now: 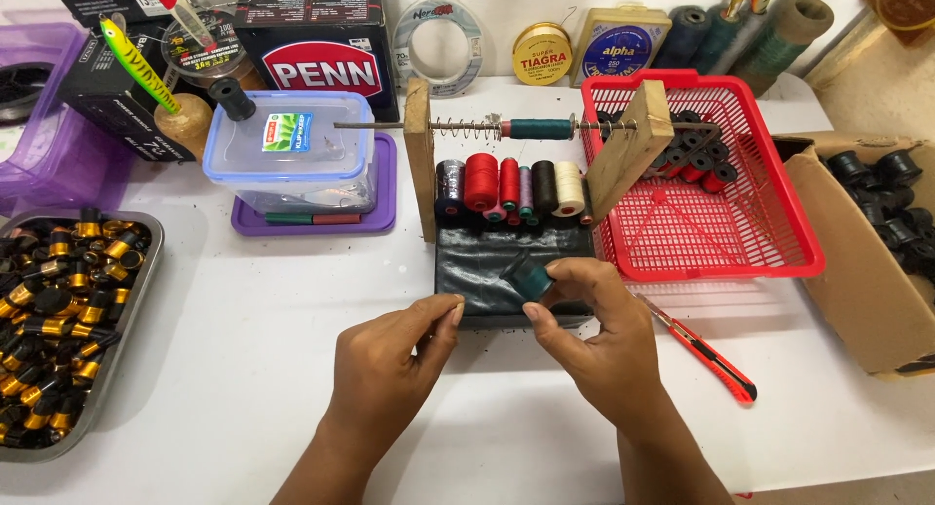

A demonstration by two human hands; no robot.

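Spool: we recorded a small dark teal spool (pixel 527 276), held above the front edge of the thread rack's dark base, near the middle of the table.
Right hand: our right hand (pixel 589 325) was closed around the spool, thumb under it and fingers over the top.
Left hand: our left hand (pixel 390 364) was just beside it, thumb and forefinger pinched together; whether they held a thread we could not tell.
Thread rack: a wooden rack (pixel 516 188) stood behind the hands, with a row of thread cones in black, red, grey and cream, and a metal rod with a spring across its top.
Surface: a white table (pixel 253 330), dotted with dark specks.
To the right: a red plastic basket (pixel 730 242) of black spools, a red utility knife (pixel 701 349), and a cardboard box (pixel 867 261).
To the left: a metal tray (pixel 117 359) of black and gold parts, and a clear lidded container (pixel 290 154) on a purple lid.
Backdrop: boxes and line reels stood against a white wall.
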